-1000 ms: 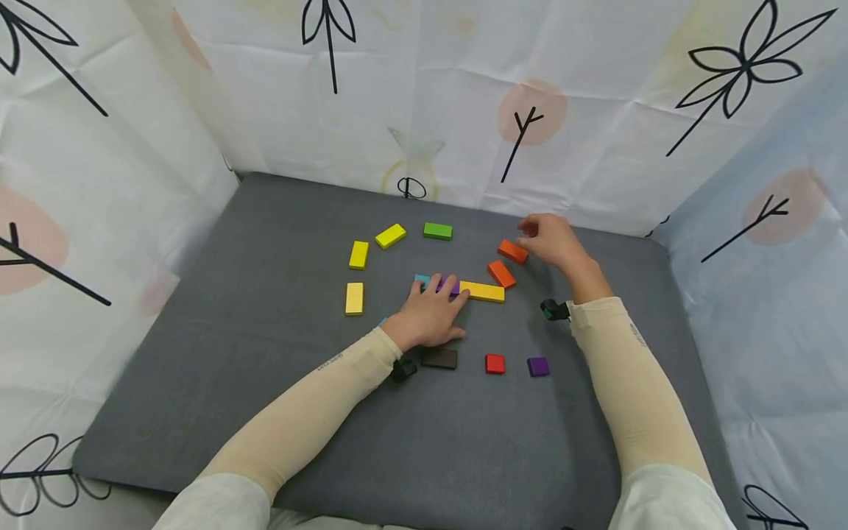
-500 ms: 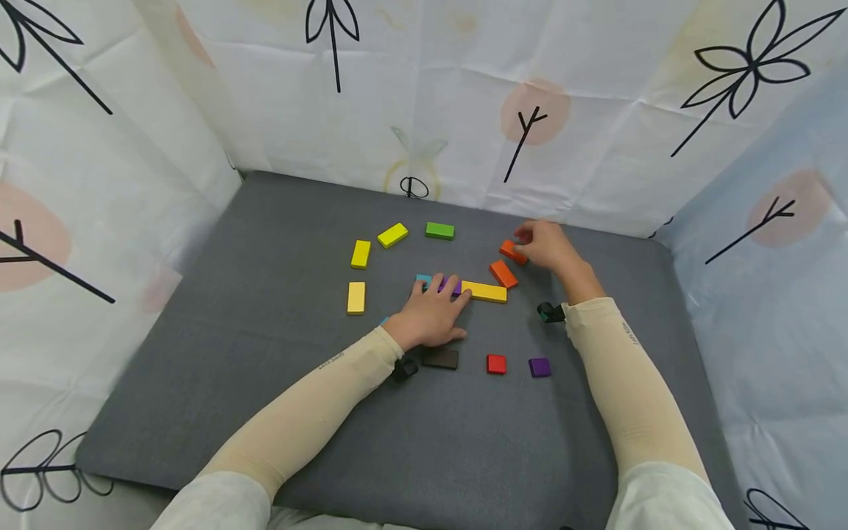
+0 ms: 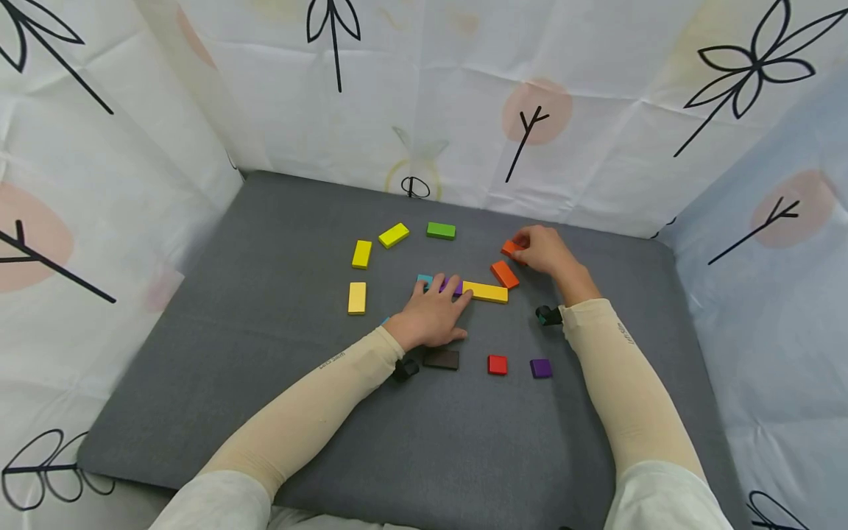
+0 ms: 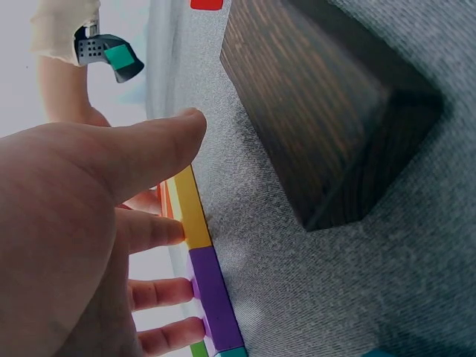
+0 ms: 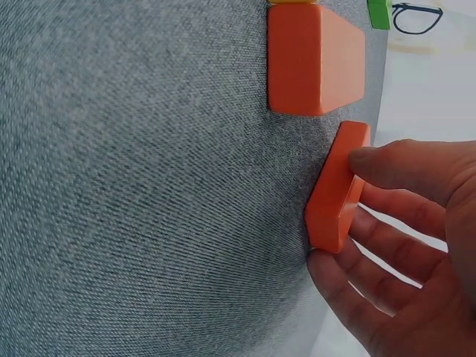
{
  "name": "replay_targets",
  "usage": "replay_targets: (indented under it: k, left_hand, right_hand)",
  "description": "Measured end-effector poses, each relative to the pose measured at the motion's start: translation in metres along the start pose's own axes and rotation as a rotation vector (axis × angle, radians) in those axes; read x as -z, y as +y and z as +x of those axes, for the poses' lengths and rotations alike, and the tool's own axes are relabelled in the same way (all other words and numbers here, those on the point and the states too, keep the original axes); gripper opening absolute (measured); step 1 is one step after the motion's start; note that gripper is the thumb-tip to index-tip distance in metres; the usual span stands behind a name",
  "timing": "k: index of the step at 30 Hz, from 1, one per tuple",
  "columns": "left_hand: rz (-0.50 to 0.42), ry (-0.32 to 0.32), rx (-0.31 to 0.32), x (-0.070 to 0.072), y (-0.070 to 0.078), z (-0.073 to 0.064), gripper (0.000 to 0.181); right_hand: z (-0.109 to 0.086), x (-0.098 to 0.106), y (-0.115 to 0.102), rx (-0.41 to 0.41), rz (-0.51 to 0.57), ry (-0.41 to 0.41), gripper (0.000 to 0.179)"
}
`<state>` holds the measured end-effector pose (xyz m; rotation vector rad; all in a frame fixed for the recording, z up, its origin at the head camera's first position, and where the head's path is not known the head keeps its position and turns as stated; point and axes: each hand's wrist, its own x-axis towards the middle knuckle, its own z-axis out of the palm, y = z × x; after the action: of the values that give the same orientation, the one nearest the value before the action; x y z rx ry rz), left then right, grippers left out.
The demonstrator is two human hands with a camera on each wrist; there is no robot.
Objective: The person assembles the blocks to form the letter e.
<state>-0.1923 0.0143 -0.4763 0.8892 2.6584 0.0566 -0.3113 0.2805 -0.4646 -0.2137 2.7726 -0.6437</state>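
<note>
My right hand [image 3: 548, 252] pinches an orange block [image 5: 336, 186] at the far right of the group, thumb on one side and fingers on the other. A second orange block [image 3: 505, 274] lies just nearer, close to the end of a long amber block [image 3: 486, 292]. Fingers spread, my left hand [image 3: 432, 315] touches the row formed by the amber block, a purple block [image 4: 213, 297] and a blue block [image 3: 424, 279]. Part of that row is hidden under the hand. A dark brown block [image 4: 312, 104] lies on the near side of the left thumb.
Two yellow blocks [image 3: 394, 235] [image 3: 361, 254], a pale yellow block [image 3: 357, 298] and a green block [image 3: 441, 231] lie on the grey table [image 3: 265, 383] at the left and back. Nearer are a red block [image 3: 497, 365] and a small purple block [image 3: 541, 369]. A printed cloth hangs behind.
My right hand has come down and slightly nearer from behind the far orange block, and its fingers have closed around that block. My left hand has stayed in place.
</note>
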Motion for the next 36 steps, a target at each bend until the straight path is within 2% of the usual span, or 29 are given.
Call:
replay_targets:
  k: [24,30,36]
  left_hand:
    - [-0.019,-0.022,0.005,0.002,0.001,0.0,0.083]
    - [-0.014,-0.007,0.004,0.002,0.0,0.001,0.083]
    - [-0.013,-0.013,0.003,0.001,0.0,0.001,0.083]
  right_hand:
    - [-0.001,0.001,0.004,0.002,0.003,0.022,0.039]
    - [-0.002,0.003,0.0,0.002,0.002,0.04,0.039]
    - [-0.005,0.007,-0.007,0.0,0.0,0.024,0.04]
